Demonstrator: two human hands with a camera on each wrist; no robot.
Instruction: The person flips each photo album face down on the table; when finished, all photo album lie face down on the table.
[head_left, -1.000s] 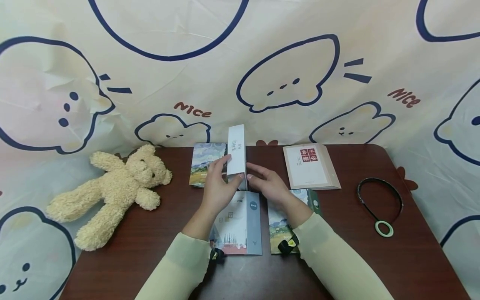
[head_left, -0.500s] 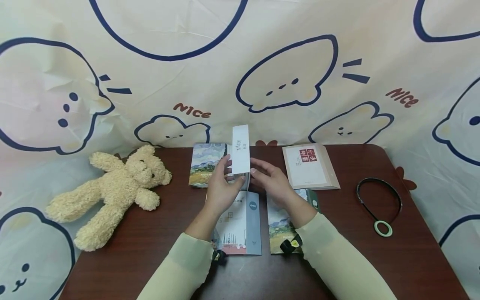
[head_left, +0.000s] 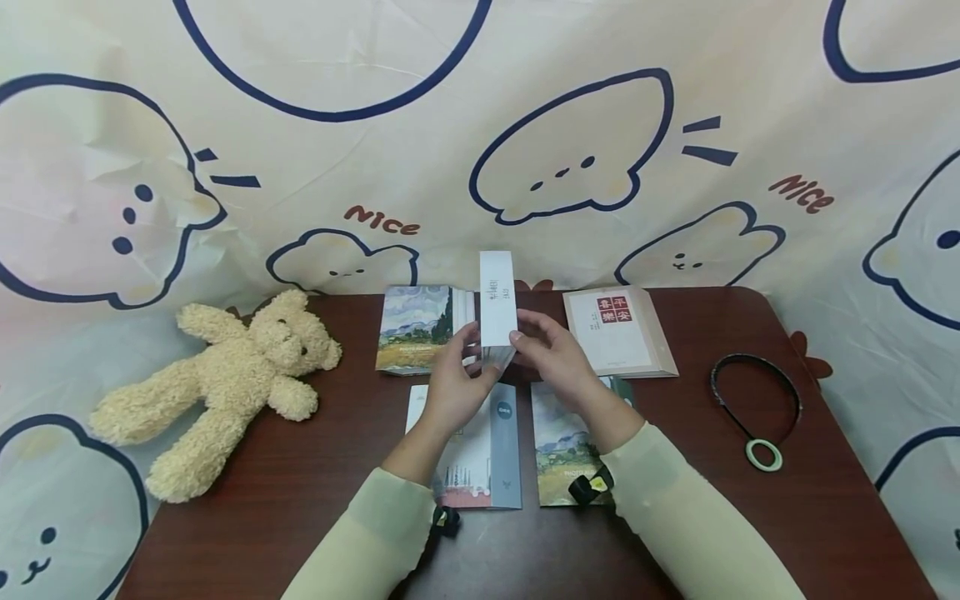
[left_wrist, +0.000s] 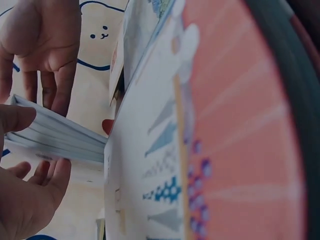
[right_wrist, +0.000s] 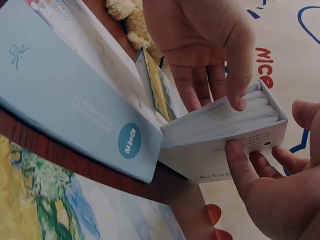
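Observation:
A white photo album (head_left: 498, 292) stands on edge at the back middle, its printed spine facing up and its page ends toward me. In the right wrist view, its white pages (right_wrist: 235, 117) show between the covers. My left hand (head_left: 462, 379) holds it, thumb on the page ends and fingers along the left cover. My right hand (head_left: 558, 364) lies at the other side; its fairly straight fingers (right_wrist: 239, 160) touch the right cover, while the thumb stands off the album in the right wrist view.
Around it lie a landscape-covered album (head_left: 415, 325), a white and blue album (head_left: 505, 450), another landscape album (head_left: 558, 454) under my right wrist, and a white album with red characters (head_left: 611, 333). A teddy bear (head_left: 240, 375) lies left, a black loop with a green ring (head_left: 763, 454) right.
The upright album has shifted to the right along with both hands, uncovering more of the landscape album's white edge at the back left.

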